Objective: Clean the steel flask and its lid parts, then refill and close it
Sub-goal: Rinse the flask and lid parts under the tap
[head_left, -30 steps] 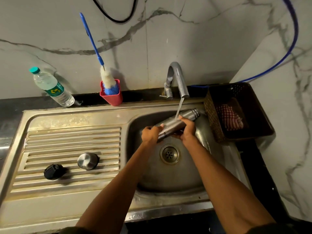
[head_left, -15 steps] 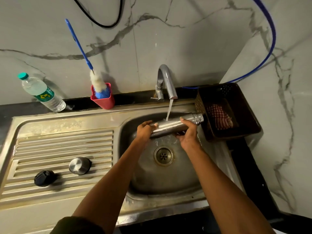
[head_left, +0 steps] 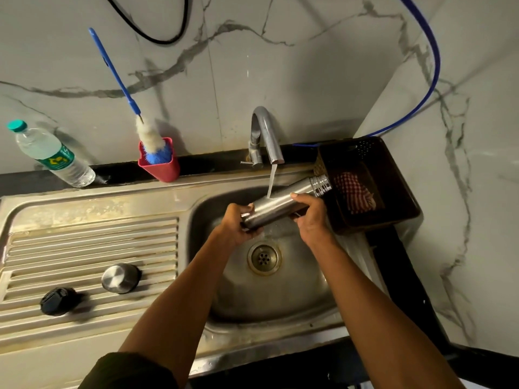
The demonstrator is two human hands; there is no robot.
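Wall: grey-veined marble panels meeting at a corner.
Sink (head_left: 196, 343): stained steel, ribbed drainboard on the left, basin under the running tap (head_left: 265, 133).
Flask (head_left: 283, 203): tilted across the basin beneath the stream, threaded neck toward the dark basket (head_left: 393, 175).
Left hand (head_left: 238, 223): fingers curled round the flask's base.
Right hand (head_left: 311, 217): gripping its middle.
Drainboard: steel cap (head_left: 120, 277), black stopper (head_left: 57, 301).

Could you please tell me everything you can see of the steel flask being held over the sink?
The steel flask is a brushed-metal cylinder with a threaded neck and no lid. It lies nearly level over the basin, neck toward the dark basket. The left hand grips its base, the right hand its middle, and tap water strikes its side.
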